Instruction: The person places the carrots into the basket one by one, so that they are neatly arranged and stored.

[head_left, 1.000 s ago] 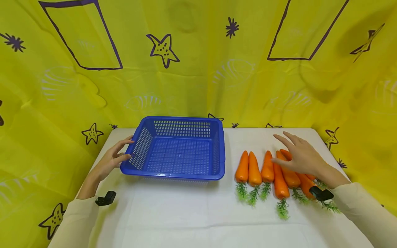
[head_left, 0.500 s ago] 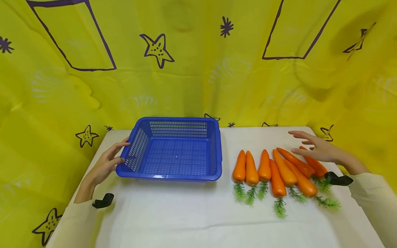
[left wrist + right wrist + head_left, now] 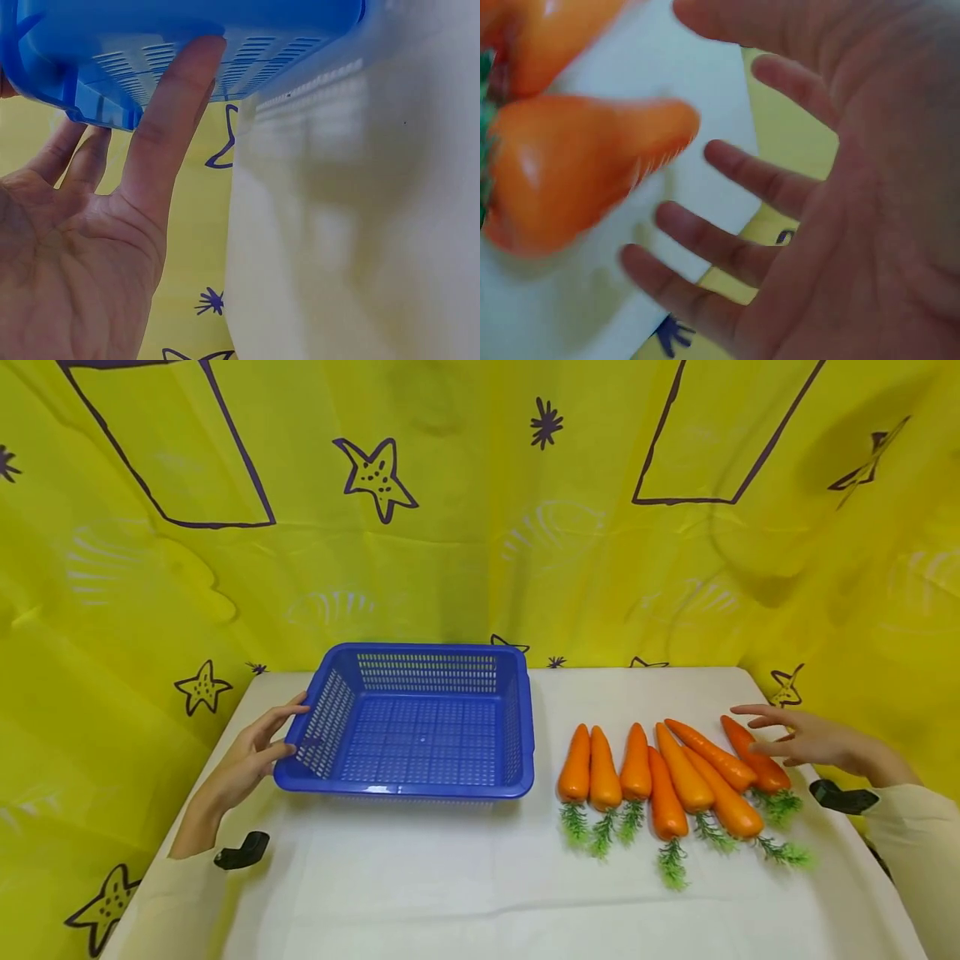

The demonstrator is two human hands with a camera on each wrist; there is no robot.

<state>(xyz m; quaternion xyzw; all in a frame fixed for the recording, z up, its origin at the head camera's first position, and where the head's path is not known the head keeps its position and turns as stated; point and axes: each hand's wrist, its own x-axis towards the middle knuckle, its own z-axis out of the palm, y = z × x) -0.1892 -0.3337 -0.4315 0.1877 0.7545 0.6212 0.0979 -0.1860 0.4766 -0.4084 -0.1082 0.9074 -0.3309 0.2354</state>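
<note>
The person's left hand [image 3: 246, 762] rested its thumb and fingertips, well parted, against the near side of the blue basket [image 3: 422, 739], which sat just beyond those fingertips on the white-covered table [image 3: 390, 877]. I saw the right hand [image 3: 821, 741] with its fingers spread above the rightmost carrot [image 3: 763, 770], whose leafy end lay nearest the wrist, while the seven other carrots [image 3: 667, 802] fanned out from beside that hand toward the basket, green tops toward the person.

Yellow hanging backdrop [image 3: 435, 577], purple-outlined starfish print [image 3: 378, 479], white-covered table [image 3: 420, 877], soft shadows [image 3: 832, 456]
</note>
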